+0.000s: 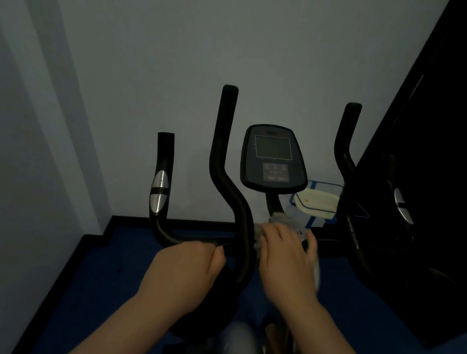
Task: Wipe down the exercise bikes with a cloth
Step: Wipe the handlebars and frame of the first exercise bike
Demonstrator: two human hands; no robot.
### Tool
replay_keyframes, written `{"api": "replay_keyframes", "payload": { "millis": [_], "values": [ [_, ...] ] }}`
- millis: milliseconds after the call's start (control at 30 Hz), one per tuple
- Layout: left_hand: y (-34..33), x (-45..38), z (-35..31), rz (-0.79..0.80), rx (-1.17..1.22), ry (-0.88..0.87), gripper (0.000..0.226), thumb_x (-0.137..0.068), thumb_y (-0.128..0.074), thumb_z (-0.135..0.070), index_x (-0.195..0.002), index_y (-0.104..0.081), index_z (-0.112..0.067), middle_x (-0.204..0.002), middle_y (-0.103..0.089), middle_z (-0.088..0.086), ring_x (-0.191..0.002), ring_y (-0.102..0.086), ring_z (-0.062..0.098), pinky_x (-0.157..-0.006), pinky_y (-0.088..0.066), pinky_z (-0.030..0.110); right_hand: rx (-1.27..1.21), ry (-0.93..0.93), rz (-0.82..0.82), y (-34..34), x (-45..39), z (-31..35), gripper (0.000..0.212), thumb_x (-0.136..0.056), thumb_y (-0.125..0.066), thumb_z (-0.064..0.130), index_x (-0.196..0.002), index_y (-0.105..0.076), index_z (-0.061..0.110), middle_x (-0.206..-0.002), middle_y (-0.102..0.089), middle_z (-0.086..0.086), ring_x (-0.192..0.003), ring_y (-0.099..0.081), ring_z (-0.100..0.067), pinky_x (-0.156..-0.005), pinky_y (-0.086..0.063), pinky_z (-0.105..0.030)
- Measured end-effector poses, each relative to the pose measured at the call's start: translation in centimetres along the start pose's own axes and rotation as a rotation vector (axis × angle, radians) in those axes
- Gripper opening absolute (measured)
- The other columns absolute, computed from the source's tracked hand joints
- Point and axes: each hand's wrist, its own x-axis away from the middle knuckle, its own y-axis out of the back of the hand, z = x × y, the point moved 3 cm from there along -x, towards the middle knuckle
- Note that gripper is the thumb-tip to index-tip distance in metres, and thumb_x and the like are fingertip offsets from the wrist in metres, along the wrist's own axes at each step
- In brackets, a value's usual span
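A black exercise bike stands before me in dim light, its curved handlebars (222, 158) rising on both sides of a dark console (273, 159) with a square screen. My left hand (187, 273) grips the low handlebar bar left of the centre stem, fingers curled round it. My right hand (287, 257) holds a pale cloth (282, 222) wrapped against the stem under the console; the cloth shows above the knuckles and at the hand's right side. Silver pulse sensors (159, 190) sit on the left grip.
A grey wall rises close behind the bike, with a black skirting (147, 221) and blue floor (93, 292). A clear container with a pale lid (317, 203) lies on the floor behind the console. A dark panel (443, 170) fills the right.
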Motion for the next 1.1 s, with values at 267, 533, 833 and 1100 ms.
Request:
{"api": "replay_keyframes", "payload": {
  "millis": [267, 533, 833, 1100],
  "values": [
    [0.2, 0.2, -0.1, 0.016, 0.010, 0.006, 0.035, -0.100, -0.017, -0.044, -0.073, -0.033, -0.029, -0.061, -0.034, -0.005, -0.076, -0.055, 0.017, -0.065, -0.034, 0.027, -0.005, 0.049, 0.005, 0.0, 0.9, -0.4, 0.025, -0.098, -0.040, 0.025, -0.117, -0.055, 0.030, -0.113, -0.057, 0.013, -0.105, -0.054, -0.008, -0.089, -0.019, -0.027],
    [0.4, 0.4, 0.0, 0.035, 0.021, -0.020, 0.030, -0.102, -0.031, -0.032, -0.073, -0.034, -0.025, -0.063, -0.037, -0.007, -0.072, -0.056, 0.013, -0.063, -0.044, 0.031, 0.025, 0.048, 0.107, 0.3, -0.5, -0.3, 0.024, -0.096, -0.044, 0.020, -0.113, -0.056, 0.030, -0.112, -0.058, 0.011, -0.111, -0.052, -0.010, -0.110, -0.003, -0.041],
    [0.3, 0.2, 0.1, 0.022, 0.026, -0.005, 0.033, -0.102, -0.026, -0.036, -0.071, -0.033, -0.028, -0.061, -0.034, -0.008, -0.067, -0.045, 0.011, -0.063, -0.041, 0.029, -0.010, 0.042, 0.217, 0.6, -1.8, -0.1, 0.030, -0.099, -0.035, 0.022, -0.122, -0.051, 0.034, -0.120, -0.053, 0.010, -0.117, -0.047, -0.010, -0.112, -0.004, -0.039],
    [0.3, 0.3, -0.3, 0.049, -0.012, -0.044, 0.036, -0.102, -0.032, -0.028, -0.067, -0.028, -0.026, -0.062, -0.034, -0.008, -0.066, -0.051, 0.013, -0.062, -0.047, 0.034, -0.001, 0.028, 0.277, 0.6, -3.0, 0.0, 0.030, -0.096, -0.038, 0.018, -0.116, -0.053, 0.034, -0.118, -0.055, 0.008, -0.115, -0.048, -0.012, -0.109, -0.006, -0.038]
  ]
}}
